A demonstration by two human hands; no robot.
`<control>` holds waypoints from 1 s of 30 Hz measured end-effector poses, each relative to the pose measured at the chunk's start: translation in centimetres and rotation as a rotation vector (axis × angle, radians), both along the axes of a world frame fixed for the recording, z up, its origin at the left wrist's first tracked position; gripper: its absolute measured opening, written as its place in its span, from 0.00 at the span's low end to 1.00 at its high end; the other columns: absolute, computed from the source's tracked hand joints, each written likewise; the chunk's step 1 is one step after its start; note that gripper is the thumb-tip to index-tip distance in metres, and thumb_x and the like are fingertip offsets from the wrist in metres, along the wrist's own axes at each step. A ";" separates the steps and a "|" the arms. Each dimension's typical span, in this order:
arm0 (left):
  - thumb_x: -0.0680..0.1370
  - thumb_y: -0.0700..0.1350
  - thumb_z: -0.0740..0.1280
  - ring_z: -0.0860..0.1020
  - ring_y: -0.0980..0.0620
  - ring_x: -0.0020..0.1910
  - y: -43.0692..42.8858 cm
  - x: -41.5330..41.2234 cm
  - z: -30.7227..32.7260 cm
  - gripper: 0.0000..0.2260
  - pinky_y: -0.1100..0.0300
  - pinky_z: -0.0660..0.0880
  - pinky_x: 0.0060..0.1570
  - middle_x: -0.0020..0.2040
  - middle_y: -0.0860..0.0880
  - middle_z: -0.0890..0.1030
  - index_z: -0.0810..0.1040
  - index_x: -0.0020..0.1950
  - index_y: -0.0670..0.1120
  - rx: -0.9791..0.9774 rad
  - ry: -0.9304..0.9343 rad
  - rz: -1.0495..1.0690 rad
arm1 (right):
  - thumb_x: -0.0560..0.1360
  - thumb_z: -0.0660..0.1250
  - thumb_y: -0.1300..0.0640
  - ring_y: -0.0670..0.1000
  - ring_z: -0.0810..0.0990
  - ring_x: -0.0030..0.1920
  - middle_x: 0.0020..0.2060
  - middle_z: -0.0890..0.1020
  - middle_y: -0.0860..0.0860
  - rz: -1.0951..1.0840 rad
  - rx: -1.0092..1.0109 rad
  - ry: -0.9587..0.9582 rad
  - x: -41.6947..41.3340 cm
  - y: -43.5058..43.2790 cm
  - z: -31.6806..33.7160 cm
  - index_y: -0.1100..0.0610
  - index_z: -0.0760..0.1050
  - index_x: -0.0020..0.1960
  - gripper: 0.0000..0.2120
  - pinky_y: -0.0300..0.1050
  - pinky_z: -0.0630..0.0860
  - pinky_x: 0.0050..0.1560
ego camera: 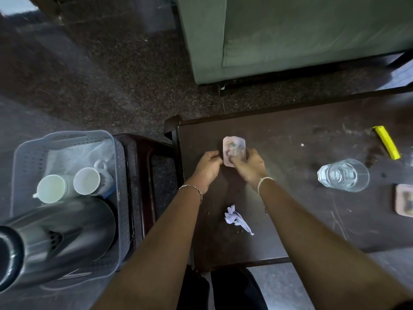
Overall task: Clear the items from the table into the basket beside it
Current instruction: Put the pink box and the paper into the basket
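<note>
A pink coaster (234,147) with a printed picture lies near the left end of the dark wooden table (279,231). My right hand (249,167) grips its near right edge. My left hand (206,167) curls against its left edge. A crumpled white tissue (237,218) lies between my forearms. Further right stand a clear glass (343,175), a yellow wrapper (387,142) and a second coaster (404,203) at the frame edge. The grey perforated basket (120,175) to the left holds two white cups (52,189) (87,181) and a steel kettle (55,240).
The basket rests on a dark stool (143,166) right beside the table's left end. A green sofa (290,36) stands beyond the table across a strip of speckled floor. Crumbs and a brown smear mark the tabletop near the yellow wrapper.
</note>
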State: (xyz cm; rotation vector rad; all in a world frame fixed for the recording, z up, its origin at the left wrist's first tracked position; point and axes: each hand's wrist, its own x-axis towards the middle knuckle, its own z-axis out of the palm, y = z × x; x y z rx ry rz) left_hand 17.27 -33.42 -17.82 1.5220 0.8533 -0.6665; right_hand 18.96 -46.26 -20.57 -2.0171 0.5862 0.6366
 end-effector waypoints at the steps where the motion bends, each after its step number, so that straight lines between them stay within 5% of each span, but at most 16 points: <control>1: 0.80 0.42 0.60 0.75 0.55 0.46 0.1 -0.3 0.6 0.18 0.60 0.73 0.46 0.52 0.50 0.78 0.70 0.70 0.49 -0.023 -0.005 0.038 | 0.68 0.73 0.49 0.51 0.83 0.49 0.49 0.82 0.52 -0.116 0.172 0.061 -0.2 -0.1 0.5 0.58 0.76 0.57 0.21 0.46 0.79 0.50; 6: 0.81 0.49 0.62 0.77 0.52 0.55 0.7 -2.9 3.0 0.17 0.54 0.72 0.55 0.61 0.50 0.78 0.69 0.70 0.52 -0.145 -0.009 0.176 | 0.73 0.70 0.56 0.48 0.83 0.37 0.39 0.84 0.55 -0.395 0.802 0.294 -2.8 -0.8 4.1 0.61 0.81 0.48 0.08 0.41 0.83 0.42; 13: 0.78 0.53 0.66 0.79 0.51 0.52 1.4 -7.4 5.1 0.16 0.54 0.73 0.55 0.54 0.48 0.82 0.77 0.61 0.45 -0.314 0.028 0.253 | 0.78 0.64 0.51 0.51 0.85 0.39 0.41 0.84 0.55 -0.358 0.984 0.376 -6.8 -0.4 7.5 0.60 0.78 0.55 0.13 0.40 0.82 0.40; 17: 0.78 0.50 0.67 0.79 0.51 0.52 1.9 -9.5 6.8 0.09 0.57 0.74 0.53 0.52 0.49 0.82 0.78 0.55 0.48 -0.307 -0.023 0.283 | 0.78 0.64 0.47 0.49 0.84 0.37 0.38 0.85 0.52 -0.312 0.840 0.369 -9.1 -0.1 8.9 0.58 0.79 0.51 0.14 0.38 0.81 0.35; 21: 0.78 0.45 0.68 0.80 0.53 0.48 2.4 -11.4 7.6 0.03 0.60 0.76 0.48 0.48 0.50 0.82 0.77 0.50 0.49 -0.284 -0.023 0.315 | 0.76 0.69 0.55 0.45 0.77 0.26 0.34 0.82 0.52 -0.483 0.589 0.177 -11.1 -1.0 8.6 0.61 0.78 0.47 0.08 0.35 0.74 0.27; 26: 0.77 0.45 0.69 0.80 0.50 0.50 3.2 -14.3 5.6 0.06 0.58 0.77 0.50 0.50 0.48 0.82 0.77 0.53 0.49 -0.240 0.027 0.301 | 0.72 0.70 0.59 0.51 0.78 0.38 0.40 0.83 0.54 -0.389 -0.013 0.015 -15.0 -4.0 5.3 0.61 0.83 0.51 0.09 0.49 0.77 0.47; 30: 0.75 0.44 0.71 0.80 0.51 0.51 4.2 -16.1 3.2 0.04 0.58 0.76 0.51 0.46 0.50 0.83 0.78 0.48 0.50 -0.181 0.043 0.258 | 0.69 0.70 0.58 0.55 0.83 0.46 0.43 0.85 0.53 -0.185 -0.166 0.029 -17.9 -4.0 3.3 0.56 0.83 0.45 0.06 0.45 0.78 0.52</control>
